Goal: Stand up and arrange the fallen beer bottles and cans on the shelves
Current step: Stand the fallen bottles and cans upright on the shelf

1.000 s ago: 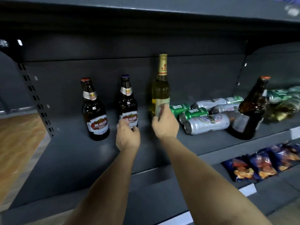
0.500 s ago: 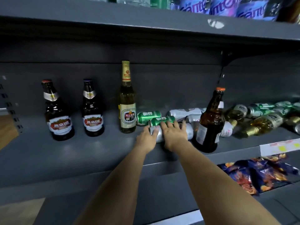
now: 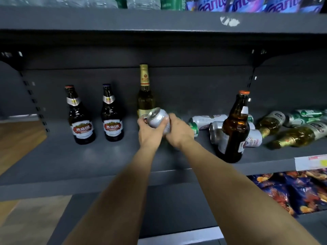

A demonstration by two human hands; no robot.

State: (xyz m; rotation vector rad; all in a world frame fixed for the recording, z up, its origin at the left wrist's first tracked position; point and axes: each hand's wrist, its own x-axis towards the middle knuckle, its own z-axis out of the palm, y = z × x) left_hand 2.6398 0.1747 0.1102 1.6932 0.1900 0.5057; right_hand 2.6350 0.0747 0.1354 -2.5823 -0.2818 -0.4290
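Observation:
Both hands hold a silver beer can [image 3: 158, 118], tilted with its top toward the upper left, just above the grey shelf [image 3: 109, 156]. My left hand [image 3: 150, 132] grips it from below and my right hand [image 3: 178, 130] wraps its lower end. Behind the can stands a tall gold-necked bottle [image 3: 144, 89]. Two dark bottles with red labels [image 3: 80, 119] [image 3: 111, 115] stand upright at the left. A brown bottle [image 3: 234, 128] stands at the right. Fallen silver and green cans [image 3: 206, 119] lie behind it, with fallen pale bottles [image 3: 299, 135] further right.
The shelf above [image 3: 159, 20] carries water bottles and purple packs. Snack bags [image 3: 290, 191] fill the lower shelf at the right. A white price tag [image 3: 311, 162] sits on the shelf's front edge. A wooden floor shows at the left.
Both hands went from the standing bottles to the fallen cans, took hold of a silver can and lifted it off the shelf, tilting it upward. The view has shifted right.

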